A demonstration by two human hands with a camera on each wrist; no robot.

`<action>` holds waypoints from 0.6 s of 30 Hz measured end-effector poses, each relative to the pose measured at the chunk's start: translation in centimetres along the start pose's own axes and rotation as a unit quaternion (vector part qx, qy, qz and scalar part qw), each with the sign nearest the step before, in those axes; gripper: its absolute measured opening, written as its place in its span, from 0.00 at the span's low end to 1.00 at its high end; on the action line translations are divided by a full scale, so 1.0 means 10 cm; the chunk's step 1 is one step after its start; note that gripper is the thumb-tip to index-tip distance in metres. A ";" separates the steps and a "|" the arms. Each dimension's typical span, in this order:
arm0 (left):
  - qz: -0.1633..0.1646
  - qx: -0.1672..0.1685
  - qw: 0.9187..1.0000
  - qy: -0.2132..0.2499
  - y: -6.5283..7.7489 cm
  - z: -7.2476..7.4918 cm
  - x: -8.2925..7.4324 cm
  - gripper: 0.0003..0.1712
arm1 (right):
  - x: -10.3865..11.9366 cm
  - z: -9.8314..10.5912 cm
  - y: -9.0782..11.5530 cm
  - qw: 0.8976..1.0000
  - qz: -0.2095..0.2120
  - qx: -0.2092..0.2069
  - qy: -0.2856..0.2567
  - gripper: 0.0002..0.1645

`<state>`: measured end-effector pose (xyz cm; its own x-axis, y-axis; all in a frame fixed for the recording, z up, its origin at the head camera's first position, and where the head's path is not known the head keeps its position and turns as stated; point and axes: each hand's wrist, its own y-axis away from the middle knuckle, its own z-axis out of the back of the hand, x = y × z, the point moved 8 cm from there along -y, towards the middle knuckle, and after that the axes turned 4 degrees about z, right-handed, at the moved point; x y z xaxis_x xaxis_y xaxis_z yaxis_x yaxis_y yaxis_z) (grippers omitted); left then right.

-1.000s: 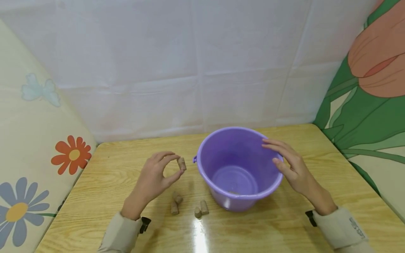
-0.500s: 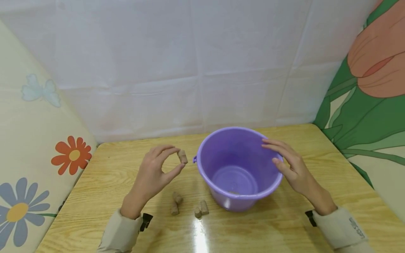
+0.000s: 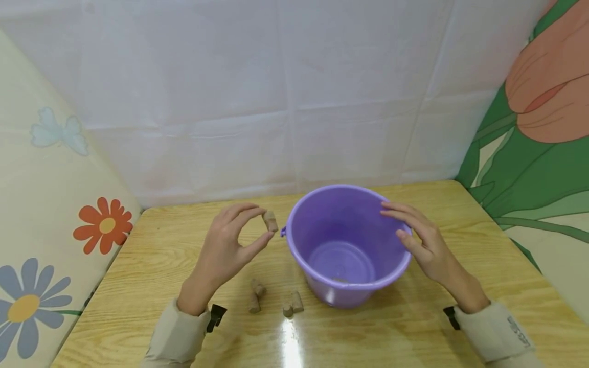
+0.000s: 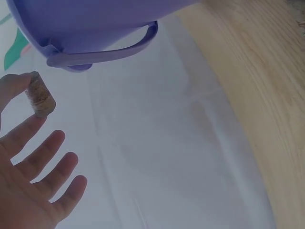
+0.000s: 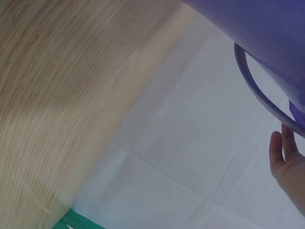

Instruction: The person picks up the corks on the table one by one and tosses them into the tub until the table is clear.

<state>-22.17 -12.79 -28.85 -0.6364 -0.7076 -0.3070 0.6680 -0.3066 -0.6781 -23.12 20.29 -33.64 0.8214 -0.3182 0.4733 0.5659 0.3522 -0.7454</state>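
My left hand [image 3: 225, 245] holds up a cork [image 3: 270, 221] by its ends between thumb and a fingertip, just left of the purple bucket's rim. The left wrist view shows the mottled brown cork [image 4: 40, 94], with the other fingers spread apart. The purple bucket [image 3: 338, 295] stands upright, a small brown bit [image 3: 340, 280] partly showing low inside. My right hand [image 3: 428, 245] rests on its right rim, fingers fairly straight and reaching over the edge. In the right wrist view, fingertips [image 5: 287, 131] come right up to the bucket's handle.
Several corks [image 3: 254, 302] lie on the wooden table [image 3: 152, 286] in front of the left hand, two of them [image 3: 297, 301] close to the bucket's base. A white sheet [image 3: 207, 102] hangs behind, and flower-patterned panels [image 3: 547, 204] flank the table.
My left hand has moved slightly up and right with the cork, nearer the bucket's rim. The right hand and the bucket stay where they were.
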 end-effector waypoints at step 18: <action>-0.008 0.029 0.999 0.032 -0.17 -0.13 -0.25 0.26 | -0.02 0.01 0.00 1.000 -0.004 -0.004 -0.003 0.26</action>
<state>-22.22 -9.64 -27.82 -0.6693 -0.6608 -0.3398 0.6775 -0.3548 -0.6443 -23.24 20.42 -33.72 0.8172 -0.3160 0.4820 0.5721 0.3432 -0.7449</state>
